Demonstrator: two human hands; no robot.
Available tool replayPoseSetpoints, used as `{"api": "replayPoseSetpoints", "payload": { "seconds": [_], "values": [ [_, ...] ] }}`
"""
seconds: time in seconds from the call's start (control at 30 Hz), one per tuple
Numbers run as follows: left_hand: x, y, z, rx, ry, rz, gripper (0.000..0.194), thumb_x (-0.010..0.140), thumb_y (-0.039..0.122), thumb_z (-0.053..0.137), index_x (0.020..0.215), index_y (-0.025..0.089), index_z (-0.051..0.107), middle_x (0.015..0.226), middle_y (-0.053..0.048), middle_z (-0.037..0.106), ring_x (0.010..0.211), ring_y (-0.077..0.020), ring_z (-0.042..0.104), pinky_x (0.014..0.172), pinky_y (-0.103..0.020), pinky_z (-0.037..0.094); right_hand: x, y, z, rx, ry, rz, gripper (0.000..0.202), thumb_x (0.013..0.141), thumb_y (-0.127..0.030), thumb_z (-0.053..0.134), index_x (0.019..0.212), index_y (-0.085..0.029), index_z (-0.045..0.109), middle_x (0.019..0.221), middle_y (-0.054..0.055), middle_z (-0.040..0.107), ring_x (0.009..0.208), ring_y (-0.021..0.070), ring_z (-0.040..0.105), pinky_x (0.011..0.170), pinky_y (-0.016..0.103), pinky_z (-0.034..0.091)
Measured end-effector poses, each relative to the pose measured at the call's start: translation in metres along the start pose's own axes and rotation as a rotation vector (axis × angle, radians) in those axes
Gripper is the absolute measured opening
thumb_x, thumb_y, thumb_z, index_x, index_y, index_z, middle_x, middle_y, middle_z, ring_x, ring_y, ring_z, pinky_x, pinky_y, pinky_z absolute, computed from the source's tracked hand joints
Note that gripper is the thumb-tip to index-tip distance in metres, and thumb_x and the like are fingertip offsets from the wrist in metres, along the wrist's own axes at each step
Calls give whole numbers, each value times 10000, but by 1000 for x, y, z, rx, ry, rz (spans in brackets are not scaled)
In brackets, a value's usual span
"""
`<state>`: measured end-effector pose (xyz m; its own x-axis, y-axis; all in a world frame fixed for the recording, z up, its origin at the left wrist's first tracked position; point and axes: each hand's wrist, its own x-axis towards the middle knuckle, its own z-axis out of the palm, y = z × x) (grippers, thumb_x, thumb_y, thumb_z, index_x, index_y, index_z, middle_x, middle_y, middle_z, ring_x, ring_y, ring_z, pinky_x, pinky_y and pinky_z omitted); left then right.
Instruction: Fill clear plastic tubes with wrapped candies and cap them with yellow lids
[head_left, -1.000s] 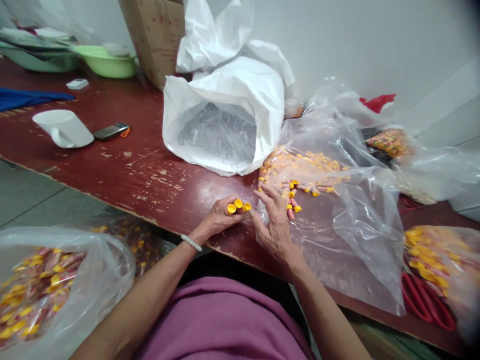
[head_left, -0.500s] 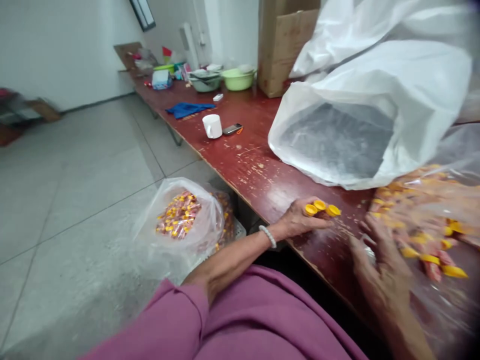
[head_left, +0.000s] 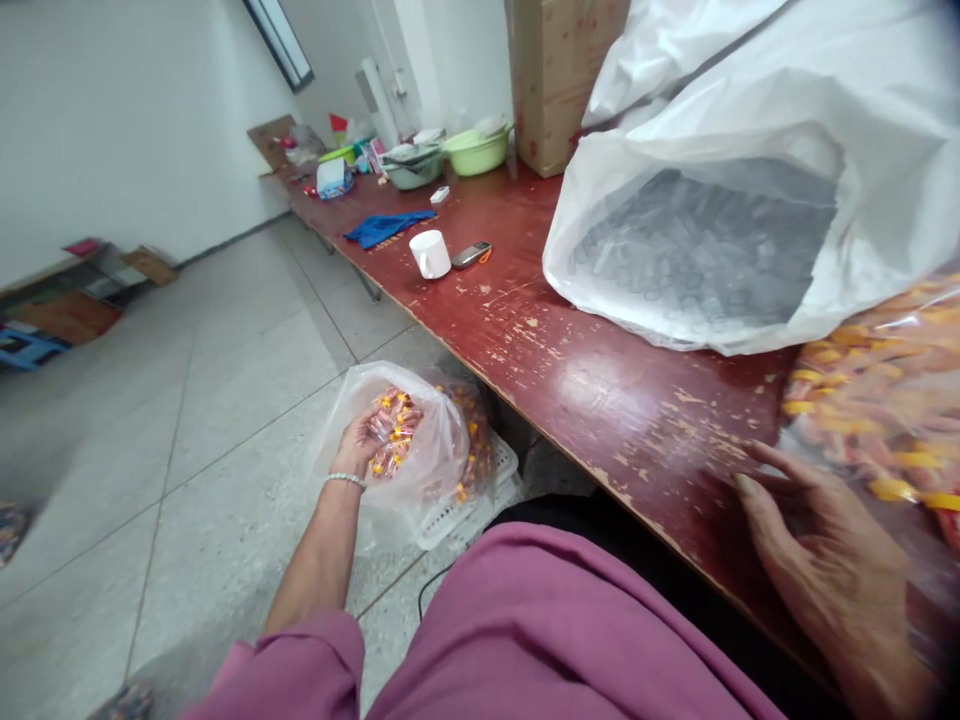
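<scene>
With the left hand [head_left: 354, 443] in the mouth of the plastic bag [head_left: 448, 445] of yellow-capped tubes [head_left: 395, 458] just left of centre, its fingers too hidden to read, releasing low inside the rim should limit spills, while the right hand [head_left: 844, 560], fingers loosely spread, is by the tabletop [head_left: 600, 385] at lower right.

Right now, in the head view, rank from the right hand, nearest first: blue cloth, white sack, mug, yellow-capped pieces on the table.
From the right hand:
1. Yellow-capped pieces: just ahead, right side
2. White sack: ahead, beyond them
3. Mug: left, farther along the table
4. Blue cloth: left, past the mug
</scene>
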<state>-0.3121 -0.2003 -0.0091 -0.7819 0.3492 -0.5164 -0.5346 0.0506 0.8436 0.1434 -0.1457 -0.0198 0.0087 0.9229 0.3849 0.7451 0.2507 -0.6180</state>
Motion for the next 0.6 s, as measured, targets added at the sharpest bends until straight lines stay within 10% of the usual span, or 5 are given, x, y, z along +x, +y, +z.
{"api": "replayPoseSetpoints", "payload": {
  "seconds": [0.2,0.37,0.6],
  "values": [
    [1,-2,-8,201,162,244,208,620,100,624,788,167,521,564,49,479,508,-140,548,502,-261,479,-1,11,4,39,57,-91,440,864,-493,490,1160,-189,605,980,92,692,785,206,652,693,334,513],
    [0,-3,38,218,175,539,331,569,87,608,873,188,525,691,67,496,653,-121,537,695,-280,495,1,15,10,104,98,-217,262,884,-279,507,1117,-199,596,1047,70,681,942,181,656,863,330,523],
    [-59,-45,185,483,-702,971,324,700,220,634,1022,182,626,1009,-62,662,928,-197,614,899,-340,467,3,9,6,167,111,-240,196,878,-195,504,1035,-186,621,939,68,699,846,164,681,761,272,565]
  ]
}}
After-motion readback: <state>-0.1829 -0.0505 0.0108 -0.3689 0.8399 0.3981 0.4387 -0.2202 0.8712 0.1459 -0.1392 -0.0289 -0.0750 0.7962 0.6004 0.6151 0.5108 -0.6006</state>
